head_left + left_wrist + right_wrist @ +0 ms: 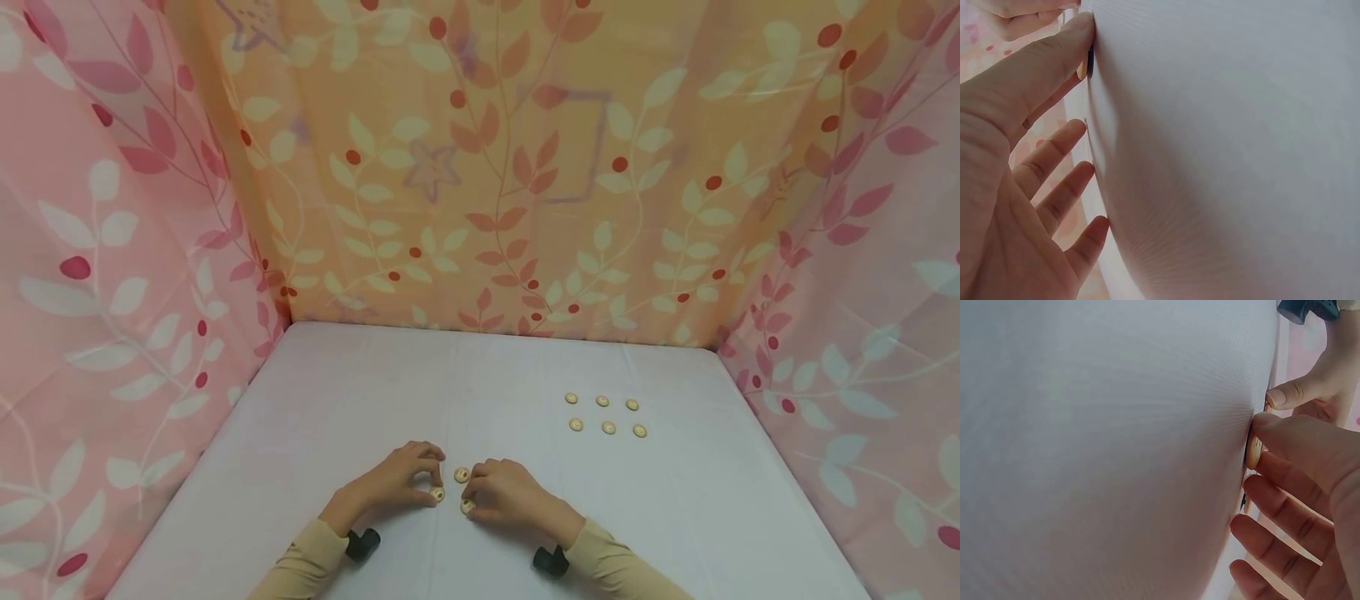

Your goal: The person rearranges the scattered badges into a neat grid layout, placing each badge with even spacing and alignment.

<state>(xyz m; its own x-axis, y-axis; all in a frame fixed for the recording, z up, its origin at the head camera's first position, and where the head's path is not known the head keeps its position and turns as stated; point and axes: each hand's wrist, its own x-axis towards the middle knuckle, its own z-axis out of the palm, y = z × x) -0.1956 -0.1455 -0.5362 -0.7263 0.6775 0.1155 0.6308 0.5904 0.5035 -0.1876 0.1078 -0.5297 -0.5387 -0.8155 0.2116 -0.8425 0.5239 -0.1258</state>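
Three small round cream discs with a dark mark lie close together on the white table (480, 383). My left hand (397, 482) pinches the left disc (438, 494) between thumb and index finger, flat at the tabletop. With thumb and fingertips, my right hand (510, 497) grips the near right disc (467, 507). Between and just beyond the hands lies the third disc (461, 475), beside the right fingertips. In the left wrist view, the left disc (1082, 69) shows edge-on, dark underneath. The right wrist view shows the right disc (1255, 453) under the thumb, the other fingers spread behind.
Farther right, several similar discs (608, 427) lie in two rows of three. Patterned curtains (487, 167) enclose the table at the back and both sides. Each wrist wears a black camera mount (363, 544).
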